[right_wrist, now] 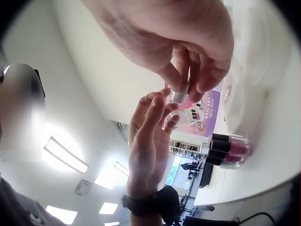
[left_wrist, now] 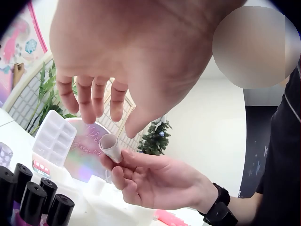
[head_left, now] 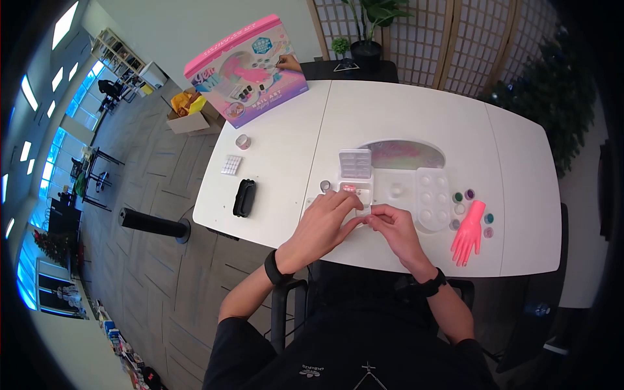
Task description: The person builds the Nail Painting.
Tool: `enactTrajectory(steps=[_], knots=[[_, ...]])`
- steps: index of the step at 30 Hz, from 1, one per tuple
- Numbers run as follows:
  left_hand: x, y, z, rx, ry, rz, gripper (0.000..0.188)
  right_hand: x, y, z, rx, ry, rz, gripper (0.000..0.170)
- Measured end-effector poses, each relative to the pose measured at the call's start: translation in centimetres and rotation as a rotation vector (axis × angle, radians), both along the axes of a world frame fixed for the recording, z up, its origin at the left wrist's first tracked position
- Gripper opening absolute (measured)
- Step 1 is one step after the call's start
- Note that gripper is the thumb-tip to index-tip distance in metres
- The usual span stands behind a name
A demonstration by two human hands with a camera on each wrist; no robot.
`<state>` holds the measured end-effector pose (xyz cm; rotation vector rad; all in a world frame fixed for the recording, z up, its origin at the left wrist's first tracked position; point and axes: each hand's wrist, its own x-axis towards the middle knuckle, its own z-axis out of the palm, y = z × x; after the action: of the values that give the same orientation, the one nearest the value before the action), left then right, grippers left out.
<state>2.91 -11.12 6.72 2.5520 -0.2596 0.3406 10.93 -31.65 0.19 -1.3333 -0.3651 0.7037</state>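
In front of the body, my right hand pinches a small white rolled tube between thumb and fingers. The tube's round end faces up in the left wrist view and looks hollow, like a curled strip. My left hand hovers beside it, fingers loosely bent and nothing between them, fingertips close to the tube. Below both hands lies the white nail art station, with a raised compartment lid and a small pink-and-red piece near the left fingers.
Several black-capped nail polish bottles stand left of the station. On the right lie a pink model hand and small glitter pots. A black case, a white pack and the kit box occupy the left side.
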Motion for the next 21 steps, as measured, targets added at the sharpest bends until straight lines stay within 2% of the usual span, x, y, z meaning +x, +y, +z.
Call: enactTrajectory(steps=[6,15,21], knots=[[1.5,0.3,-0.3,0.100,-0.101,-0.061,0.025,0.2,0.3,-1.1,0.011,-0.064,-0.061,0.023],[1.9,0.4,-0.6,0.071,-0.081,-0.081,0.026,-0.1,0.4,-1.1,0.036,-0.149,-0.126,0.019],[3.3,1.0,-0.6,-0.037,0.168,-0.050,0.021,0.3,1.1,-0.9,-0.072,-0.285,-0.167,0.017]])
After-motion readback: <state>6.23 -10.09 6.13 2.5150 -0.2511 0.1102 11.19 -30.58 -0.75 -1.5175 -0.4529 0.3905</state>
